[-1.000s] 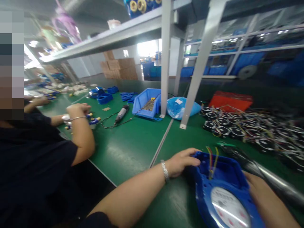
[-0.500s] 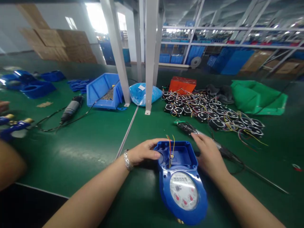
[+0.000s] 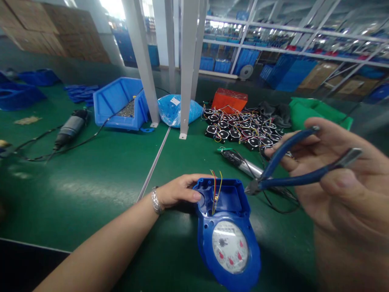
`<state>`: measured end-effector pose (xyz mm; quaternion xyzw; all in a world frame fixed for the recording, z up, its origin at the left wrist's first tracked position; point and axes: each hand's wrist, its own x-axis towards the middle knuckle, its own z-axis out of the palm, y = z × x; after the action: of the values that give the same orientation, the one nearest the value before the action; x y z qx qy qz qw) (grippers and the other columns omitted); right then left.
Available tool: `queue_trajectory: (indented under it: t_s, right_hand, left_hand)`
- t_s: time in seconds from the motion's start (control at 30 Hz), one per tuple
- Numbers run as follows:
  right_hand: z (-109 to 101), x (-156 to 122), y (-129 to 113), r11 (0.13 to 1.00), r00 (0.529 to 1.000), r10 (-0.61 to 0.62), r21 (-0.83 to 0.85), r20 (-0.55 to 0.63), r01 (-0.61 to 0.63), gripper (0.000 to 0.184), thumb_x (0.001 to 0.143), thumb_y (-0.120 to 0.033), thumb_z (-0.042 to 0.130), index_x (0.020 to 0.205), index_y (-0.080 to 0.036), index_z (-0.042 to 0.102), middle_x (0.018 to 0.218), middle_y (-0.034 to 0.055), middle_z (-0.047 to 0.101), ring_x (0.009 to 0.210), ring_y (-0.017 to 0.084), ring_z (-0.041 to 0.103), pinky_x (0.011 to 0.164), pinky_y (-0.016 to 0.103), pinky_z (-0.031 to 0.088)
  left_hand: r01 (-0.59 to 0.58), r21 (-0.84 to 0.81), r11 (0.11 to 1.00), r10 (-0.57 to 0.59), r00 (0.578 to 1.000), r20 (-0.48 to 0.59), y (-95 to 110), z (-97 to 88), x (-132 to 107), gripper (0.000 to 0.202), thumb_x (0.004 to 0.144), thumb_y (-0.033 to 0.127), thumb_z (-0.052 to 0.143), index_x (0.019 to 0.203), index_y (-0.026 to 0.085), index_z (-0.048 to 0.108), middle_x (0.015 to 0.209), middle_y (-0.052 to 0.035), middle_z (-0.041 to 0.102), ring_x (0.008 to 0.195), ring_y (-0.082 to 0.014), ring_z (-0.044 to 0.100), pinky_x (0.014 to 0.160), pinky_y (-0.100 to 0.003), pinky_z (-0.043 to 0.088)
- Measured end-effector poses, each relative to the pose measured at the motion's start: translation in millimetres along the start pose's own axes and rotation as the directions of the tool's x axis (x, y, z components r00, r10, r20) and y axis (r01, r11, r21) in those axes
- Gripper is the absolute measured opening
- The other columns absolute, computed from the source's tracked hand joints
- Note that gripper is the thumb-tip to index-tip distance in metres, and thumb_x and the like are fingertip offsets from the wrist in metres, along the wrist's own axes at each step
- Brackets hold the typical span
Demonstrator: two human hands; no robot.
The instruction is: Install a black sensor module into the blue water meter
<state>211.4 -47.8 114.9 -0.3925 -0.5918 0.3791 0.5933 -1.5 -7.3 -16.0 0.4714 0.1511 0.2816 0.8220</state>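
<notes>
Surface [image 3: 91, 190]: green matting, carrying everything here; a pale seam runs from its middle toward 12 o'clock.
Blue bin [image 3: 120, 101]: at 10 o'clock from the meter, well apart, small metal parts inside.
Black modules [image 3: 240, 129]: a heap with coloured leads at 1 o'clock, an orange box [image 3: 229, 99] just behind it.
Electric screwdriver [image 3: 70, 127]: lying at 9 o'clock, far left, cable trailing.
Blue water meter [image 3: 227, 231]: flat on the surface at the lower middle, dial toward 6 o'clock, open housing toward 12 with thin red and yellow wires [image 3: 215, 186] standing up out of it.
Right hand [image 3: 337, 174]: half a second ago it lay low beside the meter's 3 o'clock edge with nothing in it; now it is raised close to the camera, closed around blue-handled pliers [image 3: 291, 166].
Pliers: handles spread, nose pointing toward 9 o'clock, tip just beside the housing's upper right corner.
Left hand [image 3: 178, 190]: as before, resting on the housing's 9 o'clock edge, thumb on the rim, steadying it.
Meaning: a tool now hangs near the wires, so the work appears to move to them.
</notes>
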Motion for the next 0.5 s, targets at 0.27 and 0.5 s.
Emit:
queue_trajectory:
  t_s: [0.27, 0.5]
  right_hand:
    - [12.6, -19.7, 30.5, 0.995, 0.978, 0.090, -0.048, 0.186, -0.082, 0.044, 0.073, -0.035, 0.072, 0.111, -0.025, 0.051, 0.102, 0.0039, 0.052, 0.099, 0.017, 0.053, 0.090, 0.032, 0.050]
    - [9.2, -17.9, 33.6, 0.984, 0.961, 0.094, -0.173, 0.260, -0.049, 0.044, 0.077, -0.039, 0.068, 0.112, -0.021, 0.047, 0.106, 0.0057, 0.050, 0.100, 0.017, 0.052, 0.089, 0.030, 0.051]
  left_hand:
    - [0.031, -0.005, 1.000, -0.030, 0.998, 0.056, 0.6, 0.0, -0.4, 0.061, 0.062, 0.036, 0.074, 0.117, 0.018, 0.055, 0.111, -0.0109, 0.060, 0.097, -0.0226, 0.056, 0.090, -0.039, 0.039]
    - [0.041, -0.030, 0.999, -0.038, 0.996, 0.075, 0.7, -0.3, -0.5, 0.062, 0.061, 0.036, 0.074, 0.117, 0.018, 0.054, 0.113, -0.0116, 0.059, 0.099, -0.0247, 0.056, 0.092, -0.041, 0.037]
